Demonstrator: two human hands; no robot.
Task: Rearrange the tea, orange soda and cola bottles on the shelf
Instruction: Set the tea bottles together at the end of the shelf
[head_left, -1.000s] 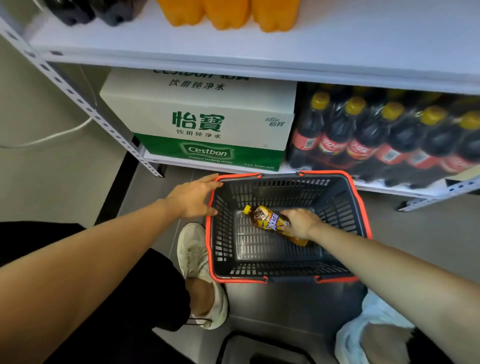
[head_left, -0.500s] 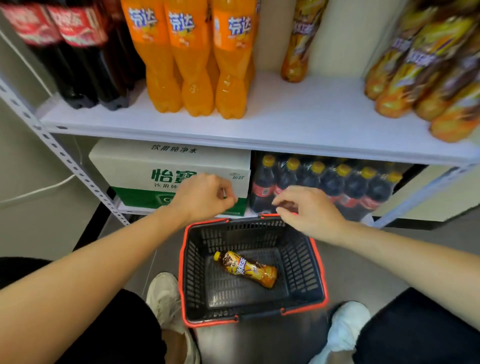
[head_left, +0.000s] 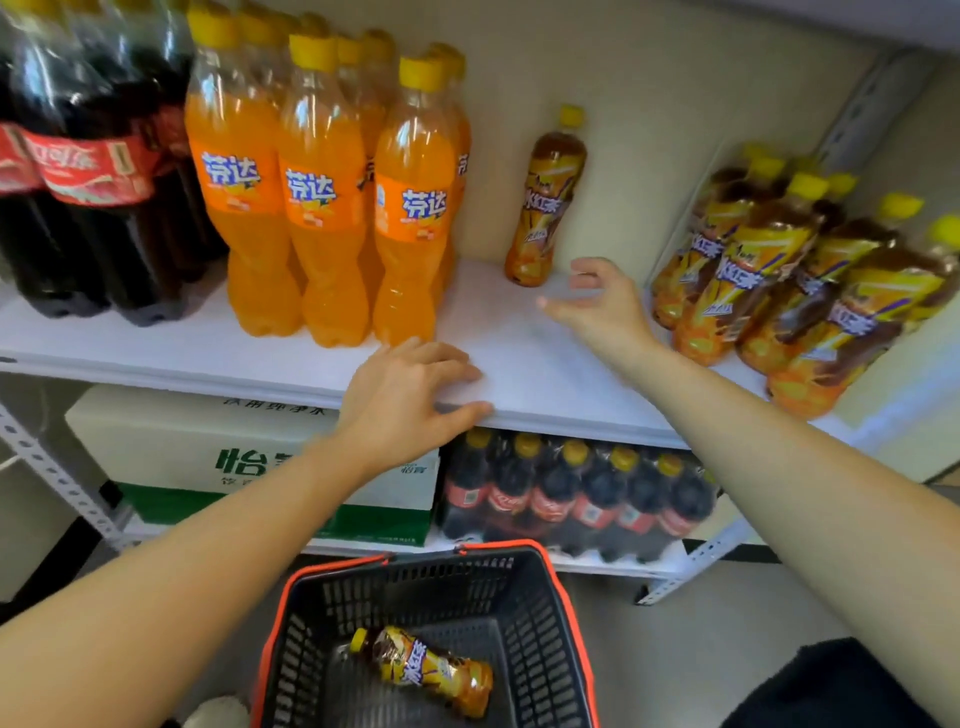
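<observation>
Head view: left hand (head_left: 410, 395) rests on shelf (head_left: 511, 340) edge, fingers relaxed, empty, likely bracing. Right hand (head_left: 597, 306) spread, empty, hovers near lone tea bottle (head_left: 545, 202) at its 11 o'clock, likely for pickup. Second tea bottle (head_left: 431, 670) lies in basket (head_left: 545, 569), 6 o'clock.

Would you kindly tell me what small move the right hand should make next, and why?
Probably close the right hand round the lone tea bottle: it hovers open beside its base, and the bottle stands apart from the other tea bottles.
</observation>
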